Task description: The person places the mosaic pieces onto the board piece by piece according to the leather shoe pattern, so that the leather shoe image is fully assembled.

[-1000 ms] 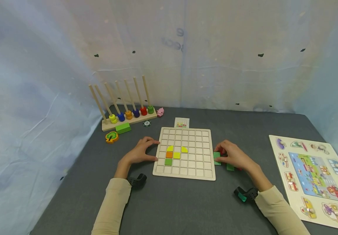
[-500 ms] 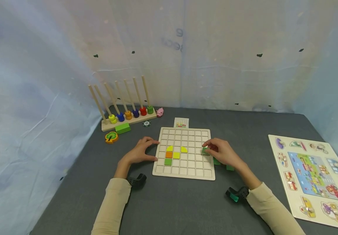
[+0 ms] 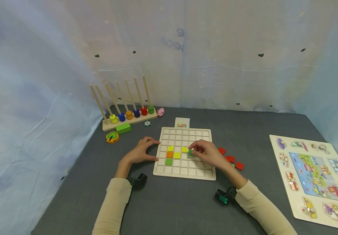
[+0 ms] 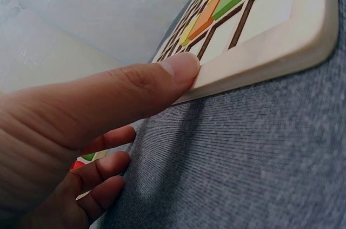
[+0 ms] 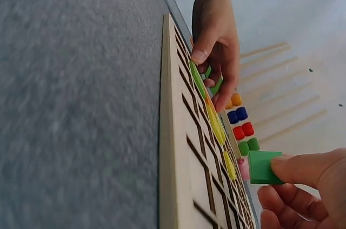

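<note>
A pale wooden grid board [image 3: 183,171] lies on the table, with yellow, orange and green tiles set in its left half. The left hand [image 3: 139,150] is at the board's left edge, and its thumb [image 4: 181,69] rests against the rim in the left wrist view. Between thumb and fingers, the right hand [image 3: 208,153] pinches a green square tile [image 5: 263,167], held over the grid to the right of a yellow tile [image 3: 185,149]. That tile appears raised off the board in the right wrist view.
Loose red tiles [image 3: 239,165] and a partly hidden green one lie right of the board. Behind it is a small pattern card [image 3: 182,122]. A peg stacker [image 3: 133,119], green block [image 3: 123,128], and tree piece [image 3: 112,137] stand back left. A picture puzzle [image 3: 301,195] lies right.
The right hand has picked up a green tile beside the board and carried it left over the grid, uncovering the red tiles. The left hand stays at the board's edge.
</note>
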Available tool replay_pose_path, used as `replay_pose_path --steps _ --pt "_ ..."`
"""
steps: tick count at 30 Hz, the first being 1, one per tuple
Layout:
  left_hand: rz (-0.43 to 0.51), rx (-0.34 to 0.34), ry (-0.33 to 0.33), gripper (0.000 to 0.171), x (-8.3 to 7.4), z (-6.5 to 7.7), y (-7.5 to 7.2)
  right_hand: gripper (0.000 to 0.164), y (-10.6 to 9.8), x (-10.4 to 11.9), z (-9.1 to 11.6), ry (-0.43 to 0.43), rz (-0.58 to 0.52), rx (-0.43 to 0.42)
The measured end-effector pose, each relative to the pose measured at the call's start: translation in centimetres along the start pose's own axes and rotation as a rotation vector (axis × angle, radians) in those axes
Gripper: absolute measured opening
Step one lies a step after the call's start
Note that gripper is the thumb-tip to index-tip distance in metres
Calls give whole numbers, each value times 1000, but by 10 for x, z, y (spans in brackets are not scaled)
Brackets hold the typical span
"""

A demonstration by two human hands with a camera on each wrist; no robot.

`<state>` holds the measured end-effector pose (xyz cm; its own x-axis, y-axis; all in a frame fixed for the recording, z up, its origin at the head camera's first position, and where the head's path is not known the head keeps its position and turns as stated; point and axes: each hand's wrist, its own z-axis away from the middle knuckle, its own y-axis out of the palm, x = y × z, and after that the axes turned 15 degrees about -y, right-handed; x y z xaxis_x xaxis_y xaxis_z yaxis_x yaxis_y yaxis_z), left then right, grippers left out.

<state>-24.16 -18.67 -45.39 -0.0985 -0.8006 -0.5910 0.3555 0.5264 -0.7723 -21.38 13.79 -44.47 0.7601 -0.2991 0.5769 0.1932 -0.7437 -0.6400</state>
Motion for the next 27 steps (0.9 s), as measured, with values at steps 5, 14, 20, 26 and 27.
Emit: replay_pose_path --steps 5,14,20,26,27 --pt "2 2 -9 70 1 0 0 16 -12 -5 7 59 16 -16" --pt "-1 9 -29 71 0 -1 0 19 -51 -31 31 267 153 -154" --pt "12 7 -25 69 -2 1 -1 14 -61 -50 44 337 264 -184" --pt "11 7 -12 69 -1 1 0 21 -63 -47 49 378 414 -98" --pt "10 7 -11 69 -1 1 0 24 -64 -44 49 397 420 -70"
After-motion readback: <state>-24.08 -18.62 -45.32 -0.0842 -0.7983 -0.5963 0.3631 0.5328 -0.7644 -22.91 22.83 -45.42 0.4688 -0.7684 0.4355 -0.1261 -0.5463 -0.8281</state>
